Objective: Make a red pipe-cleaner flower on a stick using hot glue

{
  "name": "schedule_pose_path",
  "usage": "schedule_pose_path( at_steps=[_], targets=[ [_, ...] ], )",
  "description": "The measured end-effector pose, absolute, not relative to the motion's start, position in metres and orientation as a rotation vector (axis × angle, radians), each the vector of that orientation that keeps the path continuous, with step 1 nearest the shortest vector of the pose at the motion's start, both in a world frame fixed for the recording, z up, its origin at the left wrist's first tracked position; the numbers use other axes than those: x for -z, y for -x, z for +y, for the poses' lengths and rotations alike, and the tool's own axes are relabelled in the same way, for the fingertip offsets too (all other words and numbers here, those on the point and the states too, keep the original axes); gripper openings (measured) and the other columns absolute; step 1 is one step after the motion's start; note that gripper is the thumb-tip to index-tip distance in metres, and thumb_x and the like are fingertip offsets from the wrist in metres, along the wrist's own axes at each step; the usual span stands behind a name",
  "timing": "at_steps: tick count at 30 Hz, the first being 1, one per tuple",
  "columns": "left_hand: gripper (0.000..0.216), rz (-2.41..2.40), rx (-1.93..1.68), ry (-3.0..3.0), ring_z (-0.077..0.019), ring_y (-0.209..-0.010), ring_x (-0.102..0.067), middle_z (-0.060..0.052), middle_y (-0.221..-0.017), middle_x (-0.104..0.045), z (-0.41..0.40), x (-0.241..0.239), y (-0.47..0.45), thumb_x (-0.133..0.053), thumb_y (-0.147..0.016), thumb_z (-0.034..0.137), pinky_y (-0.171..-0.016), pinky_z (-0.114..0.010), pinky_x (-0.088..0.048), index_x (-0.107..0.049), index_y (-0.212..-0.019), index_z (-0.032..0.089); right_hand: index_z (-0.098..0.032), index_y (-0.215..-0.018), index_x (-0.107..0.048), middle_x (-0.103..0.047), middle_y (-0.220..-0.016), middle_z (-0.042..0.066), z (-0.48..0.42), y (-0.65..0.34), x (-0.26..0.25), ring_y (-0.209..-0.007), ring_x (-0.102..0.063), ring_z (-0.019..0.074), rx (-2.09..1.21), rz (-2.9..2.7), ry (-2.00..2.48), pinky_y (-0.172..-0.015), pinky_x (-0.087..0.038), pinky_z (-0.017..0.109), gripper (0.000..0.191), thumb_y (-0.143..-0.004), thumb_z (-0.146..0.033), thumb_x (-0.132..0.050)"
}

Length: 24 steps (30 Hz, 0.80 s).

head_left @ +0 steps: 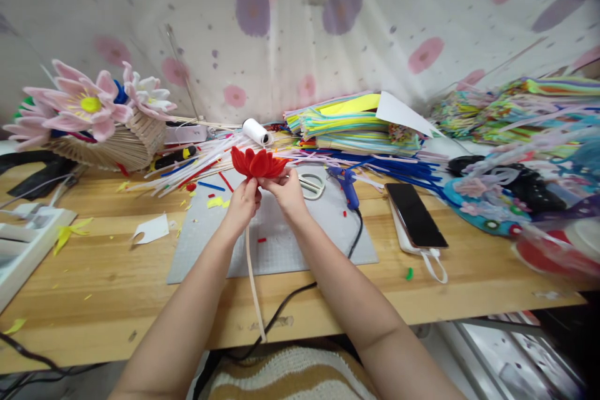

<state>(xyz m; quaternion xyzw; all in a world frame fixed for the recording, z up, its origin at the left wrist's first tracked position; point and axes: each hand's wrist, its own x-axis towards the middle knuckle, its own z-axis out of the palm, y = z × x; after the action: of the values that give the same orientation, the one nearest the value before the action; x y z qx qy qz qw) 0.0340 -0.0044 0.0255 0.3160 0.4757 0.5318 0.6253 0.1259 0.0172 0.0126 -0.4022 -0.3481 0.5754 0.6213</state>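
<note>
In the head view, the red flower (259, 162) is held up over the far end of a grey cutting mat (281, 244), near the middle of the wooden counter (117, 275). Its petals fan upward, but its base is hidden behind the two hands that meet beneath it. The left hand (242, 200) has its fingers (252, 184) pressed together, pinching the underside of the flower. A pale stem (253, 281) hangs down from that grip, across the mat and past the counter's near edge, and where it joins the flower cannot be seen. The right hand (287, 192) pinches the flower's lower right petals with its fingers (270, 183) closed, the tips tucked under the red and out of sight. Just beyond the right hand lie white-handled scissors (312, 185), partly covered by it, and a blue glue gun (347, 184) whose black cable (281, 312) runs off the counter. A dark-screened phone (415, 214) rests on a white power bank further right. Any print on these or on the white thread spool (257, 131) behind the flower is too small to read. Pink lotus flowers (82, 106) stand at the far left. The heap of craft material along the right edge is blurred and cut off by the frame, so its pieces are hard to tell apart.
</note>
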Motion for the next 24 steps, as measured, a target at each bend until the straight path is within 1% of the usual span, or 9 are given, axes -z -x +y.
schedule_pose_path(
  at_steps=[3, 6, 8, 10, 13, 16, 18, 21, 24],
  targets=[
    [0.032, 1.152, -1.128, -0.891, -0.0020, -0.030, -0.017, 0.009, -0.043, -0.024, -0.006, -0.027, -0.032, -0.046, -0.080, 0.041, -0.031, -0.013, -0.008, -0.034, -0.060, 0.019, -0.022, -0.079, -0.033, -0.059, -0.064, -0.006, 0.018, -0.127, -0.012, -0.062, -0.059, 0.0114, -1.270, -0.886, 0.986, -0.067, -0.047, 0.028, 0.055, -0.047, -0.029, -0.077],
    [0.034, 1.105, -1.102, -0.857, -0.0018, -0.032, -0.014, 0.010, -0.045, -0.022, -0.006, -0.024, -0.029, -0.045, -0.079, 0.046, -0.032, -0.012, -0.008, -0.033, -0.062, 0.019, -0.021, -0.082, -0.035, -0.058, -0.068, -0.005, 0.019, -0.129, -0.013, -0.065, -0.060, 0.0123, -1.215, -0.981, 1.049, -0.067, -0.047, 0.028, 0.053, -0.049, -0.033, -0.076],
    [0.032, 1.052, -1.089, -0.782, -0.0021, -0.032, -0.012, 0.010, -0.045, -0.020, -0.006, -0.023, -0.026, -0.043, -0.079, 0.046, -0.031, -0.012, -0.008, -0.037, -0.065, 0.018, -0.022, -0.084, -0.035, -0.057, -0.069, -0.005, 0.019, -0.132, -0.015, -0.064, -0.059, 0.0123, -1.218, -1.035, 1.067, -0.065, -0.047, 0.029, 0.053, -0.051, -0.036, -0.074],
    [0.030, 0.973, -1.060, -0.695, -0.0026, -0.032, -0.010, 0.011, -0.045, -0.018, -0.007, -0.023, -0.024, -0.040, -0.081, 0.045, -0.030, -0.011, -0.008, -0.044, -0.071, 0.017, -0.022, -0.084, -0.034, -0.055, -0.067, -0.006, 0.019, -0.137, -0.017, -0.062, -0.058, 0.0114, -1.205, -1.070, 1.081, -0.065, -0.047, 0.028, 0.052, -0.053, -0.037, -0.073],
    [0.032, 0.854, -1.018, -0.585, -0.0030, -0.033, -0.008, 0.011, -0.045, -0.016, -0.007, -0.025, -0.020, -0.036, -0.083, 0.042, -0.029, -0.011, -0.008, -0.051, -0.081, 0.014, -0.022, -0.086, -0.034, -0.051, -0.067, -0.007, 0.022, -0.141, -0.016, -0.063, -0.054, 0.0100, -1.092, -1.122, 1.118, -0.067, -0.046, 0.028, 0.054, -0.053, -0.038, -0.073],
    [0.030, 0.810, -1.022, -0.522, -0.0029, -0.033, -0.007, 0.011, -0.045, -0.017, -0.007, -0.025, -0.018, -0.035, -0.084, 0.039, -0.028, -0.011, -0.007, -0.050, -0.078, 0.014, -0.021, -0.096, -0.036, -0.052, -0.079, -0.003, 0.025, -0.141, -0.014, -0.072, -0.054, 0.0113, -1.017, -1.199, 1.156, -0.071, -0.046, 0.029, 0.062, -0.050, -0.039, -0.074],
    [0.028, 0.809, -1.028, -0.499, -0.0028, -0.033, -0.007, 0.010, -0.045, -0.016, -0.007, -0.024, -0.018, -0.035, -0.084, 0.039, -0.028, -0.011, -0.007, -0.047, -0.074, 0.015, -0.021, -0.101, -0.036, -0.052, -0.093, 0.002, 0.026, -0.138, -0.013, -0.083, -0.054, 0.0135, -0.987, -1.225, 1.164, -0.075, -0.046, 0.030, 0.067, -0.049, -0.037, -0.074],
    [0.027, 0.826, -1.038, -0.501, -0.0026, -0.032, -0.008, 0.011, -0.044, -0.016, -0.009, -0.023, -0.021, -0.038, -0.083, 0.040, -0.028, -0.010, -0.007, -0.043, -0.070, 0.017, -0.021, -0.104, -0.036, -0.047, -0.112, 0.009, 0.027, -0.133, -0.012, -0.100, -0.051, 0.0172, -0.958, -1.222, 1.154, -0.081, -0.046, 0.032, 0.069, -0.049, -0.035, -0.074],
    [0.029, 0.873, -1.064, -0.556, -0.0018, -0.032, -0.009, 0.011, -0.044, -0.017, -0.010, -0.021, -0.024, -0.046, -0.080, 0.042, -0.029, -0.010, -0.007, -0.037, -0.066, 0.018, -0.021, -0.104, -0.035, -0.048, -0.115, 0.010, 0.030, -0.130, -0.009, -0.103, -0.051, 0.0187, -1.050, -1.195, 1.112, -0.084, -0.045, 0.035, 0.070, -0.048, -0.034, -0.075]
  ],
)
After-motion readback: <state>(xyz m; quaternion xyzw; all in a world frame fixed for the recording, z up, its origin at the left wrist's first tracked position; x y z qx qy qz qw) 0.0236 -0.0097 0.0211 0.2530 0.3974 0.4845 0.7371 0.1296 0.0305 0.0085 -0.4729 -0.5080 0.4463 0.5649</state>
